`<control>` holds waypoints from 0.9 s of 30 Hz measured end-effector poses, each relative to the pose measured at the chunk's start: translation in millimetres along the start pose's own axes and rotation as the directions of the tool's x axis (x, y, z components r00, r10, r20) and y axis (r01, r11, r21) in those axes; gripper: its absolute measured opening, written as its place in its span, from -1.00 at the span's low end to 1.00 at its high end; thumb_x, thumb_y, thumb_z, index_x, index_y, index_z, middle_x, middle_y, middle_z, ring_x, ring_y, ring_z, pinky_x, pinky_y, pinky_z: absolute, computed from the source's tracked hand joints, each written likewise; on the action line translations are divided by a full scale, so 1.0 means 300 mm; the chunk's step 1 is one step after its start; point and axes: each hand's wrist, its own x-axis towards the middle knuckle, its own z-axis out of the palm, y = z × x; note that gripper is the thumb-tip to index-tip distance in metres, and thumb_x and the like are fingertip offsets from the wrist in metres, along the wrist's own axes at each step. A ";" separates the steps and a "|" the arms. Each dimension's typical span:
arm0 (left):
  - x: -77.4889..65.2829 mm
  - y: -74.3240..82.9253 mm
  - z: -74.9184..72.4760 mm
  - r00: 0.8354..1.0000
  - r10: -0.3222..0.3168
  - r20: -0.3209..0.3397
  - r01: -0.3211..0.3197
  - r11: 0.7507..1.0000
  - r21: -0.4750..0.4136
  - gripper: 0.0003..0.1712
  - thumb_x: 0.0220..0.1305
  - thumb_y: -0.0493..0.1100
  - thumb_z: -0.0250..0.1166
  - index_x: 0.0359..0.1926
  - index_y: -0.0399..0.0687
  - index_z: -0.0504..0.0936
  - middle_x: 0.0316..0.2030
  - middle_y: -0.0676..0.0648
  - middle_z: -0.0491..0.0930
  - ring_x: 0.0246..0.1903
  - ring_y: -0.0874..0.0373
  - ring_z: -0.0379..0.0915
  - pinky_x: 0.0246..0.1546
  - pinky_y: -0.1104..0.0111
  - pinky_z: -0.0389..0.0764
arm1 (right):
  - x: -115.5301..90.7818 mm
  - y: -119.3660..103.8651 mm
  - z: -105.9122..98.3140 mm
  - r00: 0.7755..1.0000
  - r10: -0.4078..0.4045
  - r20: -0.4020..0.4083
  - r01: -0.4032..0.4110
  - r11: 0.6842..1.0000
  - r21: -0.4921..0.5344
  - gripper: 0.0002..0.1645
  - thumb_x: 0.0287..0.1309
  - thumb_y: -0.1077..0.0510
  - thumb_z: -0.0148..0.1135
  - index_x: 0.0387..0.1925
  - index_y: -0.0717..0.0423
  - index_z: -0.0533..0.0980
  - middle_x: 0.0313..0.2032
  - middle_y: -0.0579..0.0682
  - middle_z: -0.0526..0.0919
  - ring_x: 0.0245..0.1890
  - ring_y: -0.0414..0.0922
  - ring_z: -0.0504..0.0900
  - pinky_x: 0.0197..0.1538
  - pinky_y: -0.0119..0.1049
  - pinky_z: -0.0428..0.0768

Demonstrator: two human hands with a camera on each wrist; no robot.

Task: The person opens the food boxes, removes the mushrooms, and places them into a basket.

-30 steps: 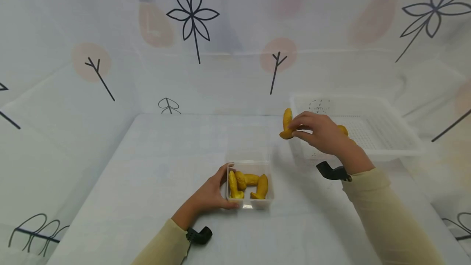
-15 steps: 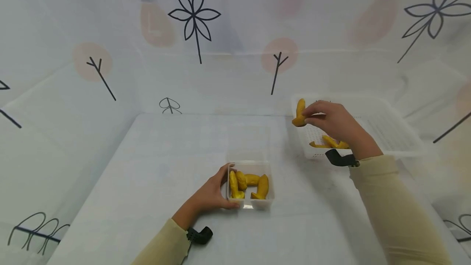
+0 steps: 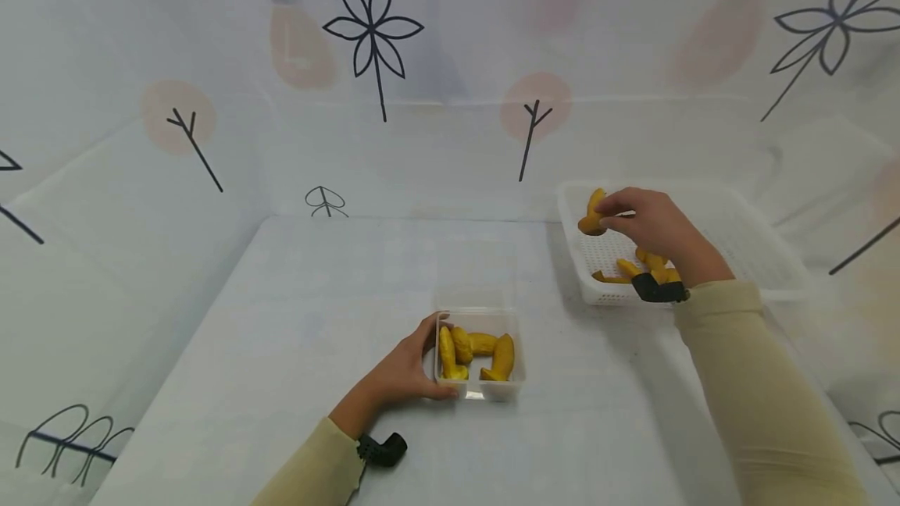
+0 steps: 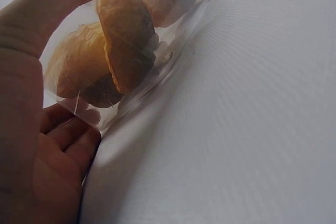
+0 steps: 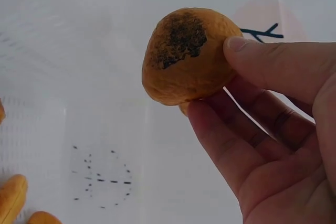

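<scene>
In the head view, my left hand [image 3: 401, 369] grips the left side of a small clear plastic box [image 3: 516, 365], thumb at the front, fingers at the back. Several yellow mushroom-shaped pieces [image 3: 502, 358] lie in it. The left wrist view shows some pieces [image 4: 128, 38] through the box wall. Between thumb and fingertips, my right hand [image 3: 650, 217] pinches another yellow mushroom-shaped piece [image 3: 594, 213] over the left part of a white perforated basket [image 3: 769, 256]. A dark rough patch marks the rounded end of this held piece [image 5: 191, 77] in the right wrist view.
More yellow pieces [image 3: 629, 267] lie in the basket beneath my right wrist, partly hidden by the black wrist camera [image 3: 657, 288]. The table has a white cover [image 3: 316, 295]. Patterned cloth [image 3: 436, 155] rises behind and at the sides.
My right hand has moved right and slightly back, carrying the mushroom-shaped piece from the basket's left edge to over the basket. Pieces in the basket have come into view. My left hand stays still.
</scene>
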 end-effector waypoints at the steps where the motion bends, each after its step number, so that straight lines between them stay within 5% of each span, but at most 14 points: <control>1: 0.000 -0.001 0.000 1.000 -0.001 0.000 0.001 1.000 0.000 0.35 -0.19 0.19 0.57 0.51 0.15 -0.09 0.47 0.07 0.10 0.46 0.21 0.05 0.43 0.17 0.20 | 0.006 0.006 0.002 1.000 0.005 0.006 -0.005 1.000 -0.007 -0.63 0.33 0.08 0.14 0.10 0.13 0.51 0.10 0.21 0.57 0.13 0.18 0.50 0.14 0.15 0.47; 27: -0.001 -0.002 -0.004 1.000 -0.009 0.008 0.008 1.000 0.011 0.32 -0.18 0.22 0.56 0.49 0.32 -0.10 0.46 0.13 0.11 0.44 0.23 0.08 0.43 0.17 0.21 | 0.134 0.115 0.061 0.986 0.055 0.157 -0.044 0.996 -0.072 -0.63 0.32 0.16 0.08 0.08 0.25 0.52 0.08 0.29 0.55 0.08 0.22 0.48 0.11 0.19 0.46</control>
